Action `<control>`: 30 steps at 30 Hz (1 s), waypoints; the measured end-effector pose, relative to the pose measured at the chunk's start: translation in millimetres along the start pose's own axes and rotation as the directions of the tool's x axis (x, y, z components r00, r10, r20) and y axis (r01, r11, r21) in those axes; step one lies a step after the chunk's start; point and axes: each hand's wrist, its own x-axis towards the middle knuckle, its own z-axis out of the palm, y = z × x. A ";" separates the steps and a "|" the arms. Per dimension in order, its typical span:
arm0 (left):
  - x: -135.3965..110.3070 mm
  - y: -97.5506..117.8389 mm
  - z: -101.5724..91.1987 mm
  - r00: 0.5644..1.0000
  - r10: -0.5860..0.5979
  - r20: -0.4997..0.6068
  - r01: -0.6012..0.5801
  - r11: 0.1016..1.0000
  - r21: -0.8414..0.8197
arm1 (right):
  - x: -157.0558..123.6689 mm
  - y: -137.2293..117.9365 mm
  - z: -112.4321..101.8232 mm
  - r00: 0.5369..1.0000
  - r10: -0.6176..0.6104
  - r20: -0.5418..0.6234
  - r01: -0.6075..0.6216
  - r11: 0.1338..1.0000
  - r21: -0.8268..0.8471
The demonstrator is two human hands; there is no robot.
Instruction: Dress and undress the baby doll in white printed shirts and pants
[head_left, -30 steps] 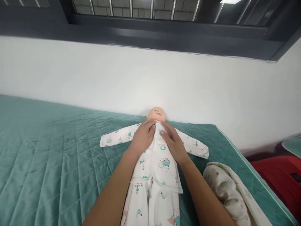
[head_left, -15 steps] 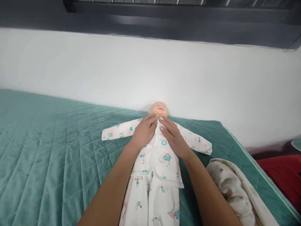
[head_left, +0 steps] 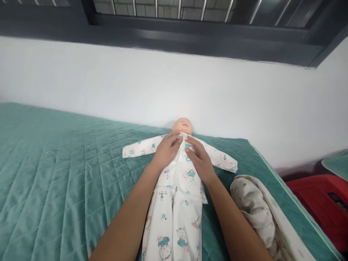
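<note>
Likely soft, the shirt (head_left: 185,177) near the bed's far edge (head_left: 122,125) suits collar (head_left: 183,135) pinching; both half-curled hands (head_left: 166,149) (head_left: 200,159) touch it, grip unclear

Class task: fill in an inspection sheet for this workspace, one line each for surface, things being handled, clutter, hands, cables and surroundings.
Surface: green quilted cover, lightly wrinkled.
Things handled: doll lying face up, head close to the wall; white printed jacket with sleeves spread sideways; matching trousers, lower ends out of frame.
Clutter: bundled printed cloth beside the right forearm.
Hands: left hand and right hand palm-down on the jacket's upper front, one each side of its middle.
Cables: nothing seen.
Surroundings: white wall; dark window frame; red object at right, unidentified.
</note>
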 end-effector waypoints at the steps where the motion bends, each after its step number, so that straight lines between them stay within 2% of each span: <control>1: -3.7 0.5 -1.6 1.000 0.006 0.008 -0.006 1.000 -0.025 | -5.2 -3.1 0.2 1.000 -0.020 -0.003 0.020 1.000 -0.001; 4: -15.2 1.3 -6.1 0.999 0.019 0.032 -0.016 0.996 -0.093 | -19.9 -12.0 1.3 0.998 -0.064 -0.001 0.064 0.997 -0.044; 8: -25.2 0.0 -9.0 0.999 -0.003 0.035 0.007 0.990 -0.140 | -32.3 -17.9 4.3 0.998 -0.057 0.005 0.057 0.992 -0.115; 12: -25.3 -3.3 -9.3 0.998 -0.012 0.056 0.021 0.987 -0.162 | -37.6 -18.3 6.7 1.000 -0.016 0.000 0.016 0.987 -0.157; 16: -21.6 -3.3 -9.5 0.997 -0.012 0.072 0.023 0.986 -0.162 | -39.6 -19.4 6.5 0.999 0.007 0.042 0.001 0.980 -0.200; 21: -19.8 6.8 -6.8 0.999 0.028 0.026 -0.028 0.999 -0.025 | -39.5 -22.4 6.4 0.998 0.014 0.053 -0.003 0.979 -0.204; 27: -22.4 13.3 -3.6 0.980 0.197 0.022 -0.197 0.956 0.215 | -39.6 -24.7 8.9 0.996 0.053 -0.071 -0.057 0.997 -0.053; 30: -24.6 14.0 -5.1 0.968 0.250 0.035 -0.248 0.920 0.302 | -39.9 -24.0 8.1 0.993 0.075 -0.091 -0.073 0.997 0.019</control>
